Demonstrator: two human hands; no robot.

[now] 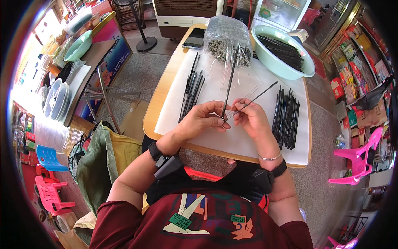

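Over the white-covered table [174, 89], my left hand [201, 118] pinches the lower end of a thin black rod [230, 83] that points away from me. My right hand [252, 119] is closed on a second black rod [262, 94], slanting up to the right. Fine silvery wires [251, 90] show beside the right fingers; whether they are held I cannot tell. The fingertips of both hands nearly meet where the rods' lower ends come together. Several black rods [191, 93] lie left of my hands, and a thicker row of black rods [286, 120] lies to the right.
At the table's far side sit a phone [194, 38], a clear plastic bag [228, 31] of metal wires and a pale green basin [307, 69] of black rods [282, 50]. A side table [101, 52] and a green sack [99, 155] are left; a pink chair [358, 155] is right.
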